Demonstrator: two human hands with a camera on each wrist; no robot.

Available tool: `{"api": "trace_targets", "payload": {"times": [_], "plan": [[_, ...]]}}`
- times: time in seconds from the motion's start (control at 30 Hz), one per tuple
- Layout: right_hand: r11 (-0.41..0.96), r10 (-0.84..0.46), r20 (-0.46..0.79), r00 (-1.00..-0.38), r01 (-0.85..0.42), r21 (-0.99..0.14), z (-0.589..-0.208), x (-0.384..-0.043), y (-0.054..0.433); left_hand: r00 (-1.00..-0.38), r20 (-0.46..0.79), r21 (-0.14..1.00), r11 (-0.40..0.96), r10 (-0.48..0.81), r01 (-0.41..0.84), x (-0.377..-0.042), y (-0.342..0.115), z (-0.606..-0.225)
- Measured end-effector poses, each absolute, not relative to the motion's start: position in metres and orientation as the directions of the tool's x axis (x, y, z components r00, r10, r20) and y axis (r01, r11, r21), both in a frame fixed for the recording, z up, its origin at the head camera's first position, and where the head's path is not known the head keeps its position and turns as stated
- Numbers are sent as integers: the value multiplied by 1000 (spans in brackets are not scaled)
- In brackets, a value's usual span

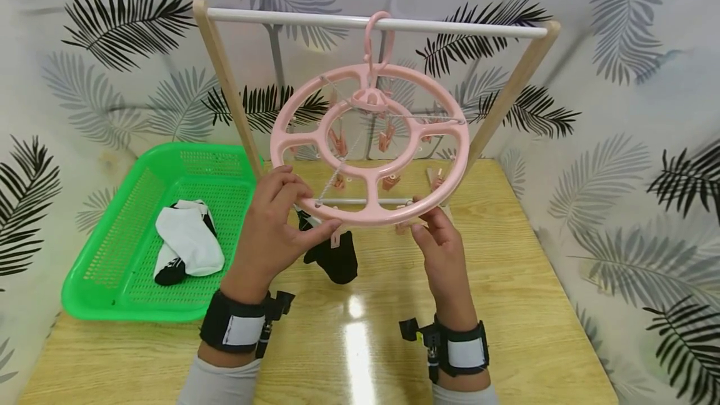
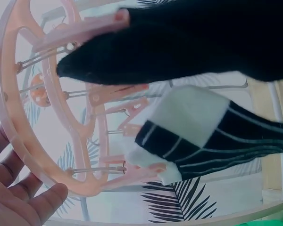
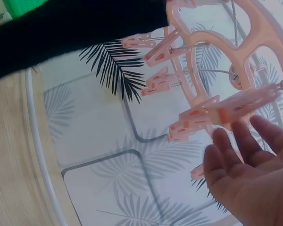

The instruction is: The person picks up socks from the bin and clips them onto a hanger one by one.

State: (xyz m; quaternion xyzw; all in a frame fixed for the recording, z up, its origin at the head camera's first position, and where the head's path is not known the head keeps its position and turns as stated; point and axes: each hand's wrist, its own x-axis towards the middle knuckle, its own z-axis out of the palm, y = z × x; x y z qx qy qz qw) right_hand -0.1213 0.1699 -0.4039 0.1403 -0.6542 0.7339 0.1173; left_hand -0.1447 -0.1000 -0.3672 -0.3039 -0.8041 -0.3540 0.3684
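A round pink clip hanger (image 1: 371, 214) hangs by its hook from a white bar, tilted toward me. My left hand (image 1: 275, 224) holds its near left rim, fingers over the top and thumb lower down. At the near right rim, my right hand (image 1: 441, 239) holds on with thumb and fingertips, its other fingers loosely bent beside a pink clip (image 3: 245, 103). A black sock (image 1: 337, 258) hangs below the hanger's left side. In the left wrist view, a white sock with a black, white-lined part (image 2: 188, 127) hangs beside it.
At left stands a green basket (image 1: 230, 174) with white-and-black socks (image 1: 194, 239) inside. The white bar (image 1: 281, 17) rests on wooden posts (image 1: 225, 80) at either side. All stands on a wooden table (image 1: 506, 305) before a leaf-patterned backdrop.
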Motion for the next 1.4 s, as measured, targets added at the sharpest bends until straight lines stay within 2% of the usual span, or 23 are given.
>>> {"api": "trace_targets", "payload": {"times": [0.1, 0.27, 0.4, 0.63, 0.9, 1.1, 1.4], "plan": [[-93, -93, 330, -939, -321, -942, -405, -124, 171, -543, 804, 340, 563, 240, 753, -146, -102, -366], [-137, -186, 331, -925, -309, -941, -408, -126, 170, -543, 803, 335, 566, 247, 753, -147, -103, -365], [-136, -206, 355, -912, -332, -933, -411, -127, 169, -554, 793, 343, 567, 253, 749, -146, -104, -364], [-54, -233, 341, -911, -338, -940, -412, -127, 168, -557, 793, 345, 571, 247, 745, -148, -106, -363], [3, -203, 361, -910, -369, -929, -408, -125, 165, -556, 794, 331, 595, 244, 733, -146, -108, -359], [-3, -142, 401, -905, -404, -915, -409, -124, 155, -569, 784, 337, 600, 247, 725, -143, -108, -357], [-87, -85, 335, -938, -328, -941, -411, -124, 148, -577, 784, 346, 609, 231, 714, -144, -109, -360]]}}
